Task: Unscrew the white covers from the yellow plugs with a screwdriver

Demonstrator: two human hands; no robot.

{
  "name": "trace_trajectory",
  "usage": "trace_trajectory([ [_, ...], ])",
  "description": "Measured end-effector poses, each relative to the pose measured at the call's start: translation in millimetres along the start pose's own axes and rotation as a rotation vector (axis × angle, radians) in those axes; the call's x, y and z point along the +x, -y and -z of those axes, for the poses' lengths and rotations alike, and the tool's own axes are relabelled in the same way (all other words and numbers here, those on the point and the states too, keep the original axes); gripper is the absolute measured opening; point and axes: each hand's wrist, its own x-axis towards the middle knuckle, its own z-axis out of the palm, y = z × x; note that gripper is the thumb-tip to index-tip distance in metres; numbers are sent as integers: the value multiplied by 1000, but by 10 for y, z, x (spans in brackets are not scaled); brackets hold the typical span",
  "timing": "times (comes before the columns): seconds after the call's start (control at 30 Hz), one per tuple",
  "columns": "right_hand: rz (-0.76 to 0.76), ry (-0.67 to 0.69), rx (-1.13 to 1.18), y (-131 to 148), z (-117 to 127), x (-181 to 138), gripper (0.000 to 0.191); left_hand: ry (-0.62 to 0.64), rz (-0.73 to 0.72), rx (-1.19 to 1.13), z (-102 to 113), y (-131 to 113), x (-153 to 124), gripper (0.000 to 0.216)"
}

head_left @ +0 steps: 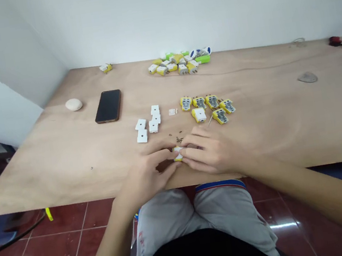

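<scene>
Between my hands, near the table's front edge, is a white and yellow plug (177,153). My left hand (151,165) grips its left side with thumb and fingers. From the right, my right hand (207,150) closes its fingertips on the same plug, covering part of it. Small screws (179,139) lie just beyond it. To the right are several open yellow plug halves (220,116) with their metal insides showing, and one plug with its white cover (199,115) on. Loose white covers (153,125) lie to the left, some overlapping.
A heap of white, yellow and green plugs (176,63) lies against the wall. A phone (108,106) and a white egg-shaped object (74,104) are at the left. A grey flat piece (307,77) lies at the right. A small white part (172,111) sits mid-table.
</scene>
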Motion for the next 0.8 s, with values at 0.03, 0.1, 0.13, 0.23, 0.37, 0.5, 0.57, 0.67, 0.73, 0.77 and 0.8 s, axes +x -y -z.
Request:
trace_trajectory([
  [0.03,12,-11,-20,-2,14,-5,8,0,-16,4,-8,2,-7,11],
  [0.1,6,-71,-15,7,67,-1,11,4,-19,11,-19,2,-16,10],
  [0.13,-17,-121,16,18,105,9,9,6,-13,13,-23,-1,-18,9],
  [0.23,-214,-295,220,75,243,95,21,4,13,7,-26,-17,-19,5],
  [0.37,-690,-485,730,147,379,351,35,22,42,-9,-24,-31,-16,5],
  [0.5,-807,-513,1197,176,325,596,34,27,40,-11,-25,-6,-7,7],
  [0.57,-828,-506,1221,198,256,644,35,33,32,-35,-29,16,-1,8],
  [0.67,-820,-522,1285,240,185,643,32,33,26,-83,-38,46,2,7],
  [0.73,-795,-527,1354,262,165,625,29,13,23,-105,-45,58,-4,6],
  [0.77,-780,-535,1386,270,158,617,29,4,22,-109,-48,61,-8,7],
  [0.8,-767,-541,1412,277,151,609,30,-4,23,-108,-50,62,-11,7],
])
